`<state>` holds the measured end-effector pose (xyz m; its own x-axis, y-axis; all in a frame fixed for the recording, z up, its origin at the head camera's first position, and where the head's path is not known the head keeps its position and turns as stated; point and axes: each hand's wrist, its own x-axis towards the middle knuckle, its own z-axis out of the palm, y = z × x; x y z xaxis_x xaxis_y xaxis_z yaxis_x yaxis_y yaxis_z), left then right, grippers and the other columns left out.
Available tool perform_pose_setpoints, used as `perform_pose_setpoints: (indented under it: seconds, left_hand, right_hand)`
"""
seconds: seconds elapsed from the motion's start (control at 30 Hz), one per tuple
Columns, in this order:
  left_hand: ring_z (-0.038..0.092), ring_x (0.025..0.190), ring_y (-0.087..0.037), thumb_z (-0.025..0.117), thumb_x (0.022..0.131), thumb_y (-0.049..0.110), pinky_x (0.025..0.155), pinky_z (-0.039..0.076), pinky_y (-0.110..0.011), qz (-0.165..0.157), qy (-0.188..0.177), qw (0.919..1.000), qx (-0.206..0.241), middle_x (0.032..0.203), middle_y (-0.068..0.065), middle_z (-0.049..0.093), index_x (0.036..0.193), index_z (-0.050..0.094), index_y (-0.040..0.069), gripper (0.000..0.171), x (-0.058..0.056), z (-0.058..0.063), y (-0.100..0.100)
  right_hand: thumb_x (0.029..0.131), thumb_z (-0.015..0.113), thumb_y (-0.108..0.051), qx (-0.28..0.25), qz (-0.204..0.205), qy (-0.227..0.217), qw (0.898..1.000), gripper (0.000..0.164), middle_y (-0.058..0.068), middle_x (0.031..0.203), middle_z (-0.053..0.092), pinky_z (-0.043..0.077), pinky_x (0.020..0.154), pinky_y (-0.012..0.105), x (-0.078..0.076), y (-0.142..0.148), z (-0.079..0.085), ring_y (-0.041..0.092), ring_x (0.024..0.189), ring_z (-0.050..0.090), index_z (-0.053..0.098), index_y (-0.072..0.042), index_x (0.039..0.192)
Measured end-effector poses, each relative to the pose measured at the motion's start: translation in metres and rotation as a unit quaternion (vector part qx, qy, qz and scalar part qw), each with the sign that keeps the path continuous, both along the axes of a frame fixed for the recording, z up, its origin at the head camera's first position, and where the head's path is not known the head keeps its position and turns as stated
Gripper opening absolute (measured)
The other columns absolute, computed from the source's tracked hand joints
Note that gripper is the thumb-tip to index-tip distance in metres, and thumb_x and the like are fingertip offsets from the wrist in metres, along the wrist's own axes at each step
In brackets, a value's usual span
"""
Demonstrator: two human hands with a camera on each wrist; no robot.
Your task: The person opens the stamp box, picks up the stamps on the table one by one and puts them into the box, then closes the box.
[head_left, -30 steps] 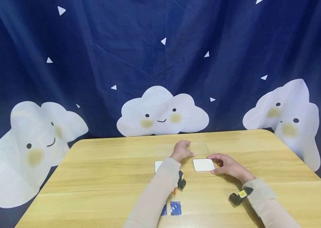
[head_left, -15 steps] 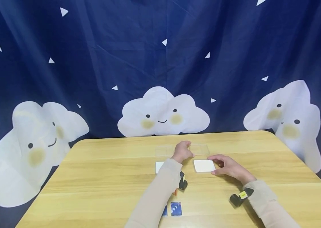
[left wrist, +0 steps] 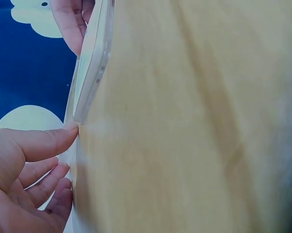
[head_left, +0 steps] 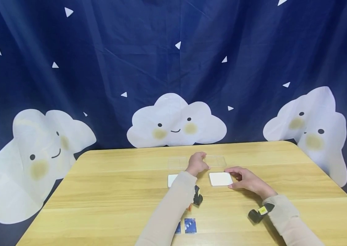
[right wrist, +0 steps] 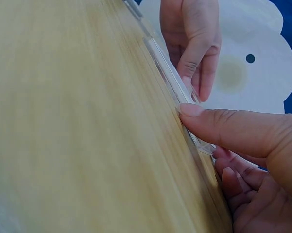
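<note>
In the head view my left hand (head_left: 197, 164) reaches to the far part of the table and holds the left edge of a flat, clear plastic lid (head_left: 217, 161) between thumb and fingers. Nearer and to the right, my right hand (head_left: 247, 180) grips the right edge of a shallow clear case with a white top (head_left: 221, 179), thumb at the near corner and forefinger at the far one. Up close, the right wrist view has the right thumb (right wrist: 204, 119) pressed on the case's clear rim. The case lies flat on the table.
Another clear plastic piece (head_left: 177, 163) lies left of the left hand, with a white-topped piece (head_left: 171, 179) partly behind the sleeve. Small blue cards (head_left: 190, 226) lie nearer the front. Something orange (head_left: 189, 207) shows beside the left forearm. A blue cloud-print curtain (head_left: 173, 68) hangs behind the table.
</note>
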<state>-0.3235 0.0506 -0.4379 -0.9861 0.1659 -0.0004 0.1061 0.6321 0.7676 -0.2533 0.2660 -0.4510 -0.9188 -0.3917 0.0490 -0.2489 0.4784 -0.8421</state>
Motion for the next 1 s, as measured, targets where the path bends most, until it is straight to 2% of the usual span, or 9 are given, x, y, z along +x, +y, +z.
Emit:
perform_pose_setpoints:
  seconds: [0.5,0.8,1.0]
  left_hand:
    - [0.054,0.118,-0.025,0.082,0.066,0.003,0.101,0.040,-0.033,-0.003,-0.003,0.9999,0.012,0.126,-0.007,0.061,0.125,0.058,0.003,0.063,0.002,0.004,-0.002]
    - [0.052,0.118,-0.026,0.078,0.071,0.001,0.098,0.043,-0.033,-0.022,-0.002,0.9982,0.056,0.129,-0.005,0.059,0.125,0.058,0.004,0.058,0.001,0.019,-0.007]
    - [0.054,0.114,-0.026,0.078,0.072,0.003,0.093,0.045,-0.029,-0.048,0.001,0.9951,0.087,0.125,-0.004,0.061,0.122,0.061,0.005,0.053,0.008,0.034,-0.012]
  right_hand:
    - [0.074,0.079,-0.014,0.005,0.003,0.006,1.000,0.059,0.020,0.121,0.055,0.043,0.082,0.023,0.001,-0.001,0.002,0.028,0.104,0.050,0.055,0.003,0.125]
    - [0.074,0.079,-0.015,0.010,-0.001,0.005,1.000,0.059,0.018,0.121,0.056,0.043,0.082,0.025,0.002,-0.001,0.003,0.026,0.103,0.049,0.055,0.001,0.125]
    - [0.073,0.080,-0.015,0.008,-0.002,0.003,1.000,0.059,0.018,0.119,0.057,0.042,0.081,0.025,0.002,-0.001,0.003,0.026,0.101,0.049,0.056,0.002,0.125]
